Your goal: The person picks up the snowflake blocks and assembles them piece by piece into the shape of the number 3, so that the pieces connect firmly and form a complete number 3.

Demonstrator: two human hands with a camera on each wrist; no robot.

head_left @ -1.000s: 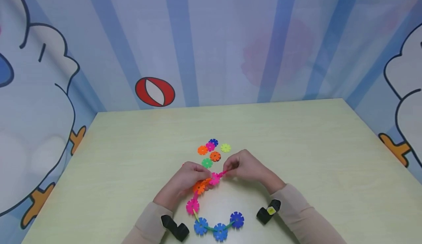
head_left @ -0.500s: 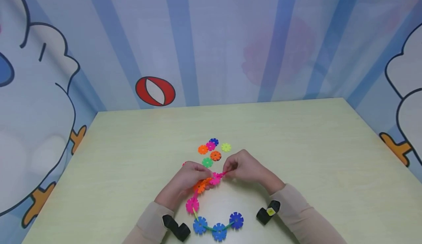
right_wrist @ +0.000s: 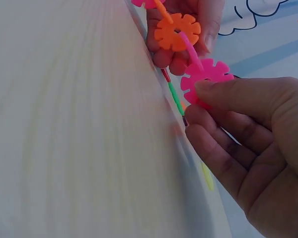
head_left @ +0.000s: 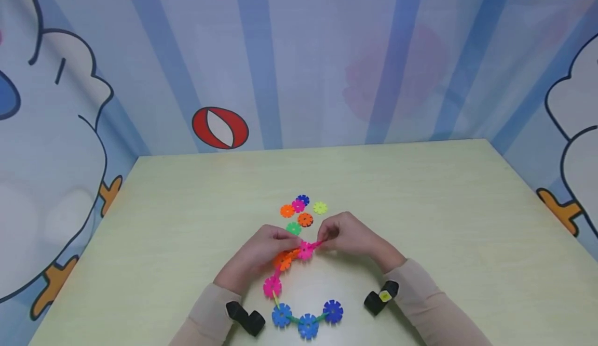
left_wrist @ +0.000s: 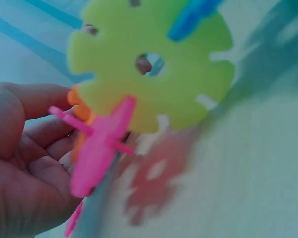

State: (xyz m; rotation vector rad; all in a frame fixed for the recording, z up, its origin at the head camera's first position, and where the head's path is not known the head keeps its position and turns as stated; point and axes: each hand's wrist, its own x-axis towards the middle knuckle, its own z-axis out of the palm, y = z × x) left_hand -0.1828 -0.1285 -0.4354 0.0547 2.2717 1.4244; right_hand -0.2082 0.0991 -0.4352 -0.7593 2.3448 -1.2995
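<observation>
Left hand [head_left: 267,245], curling at eleven o'clock, is gripping a chain [head_left: 272,287] of flat, notched discs [head_left: 308,326]; right hand [head_left: 345,235], at one, is pinching its pink end [right_wrist: 207,73]; the chain is curving via nine to five.

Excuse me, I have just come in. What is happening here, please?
Someone is working on a chain of slotted discs on a pale table. The right grip pinches the pink disc at one end, while the left grip holds the chain close to an orange disc. From there it curves round to a dark blue disc; the two ends are apart. Loose discs lie farther away on the table. How firmly the pink disc is seated is not clear.
</observation>
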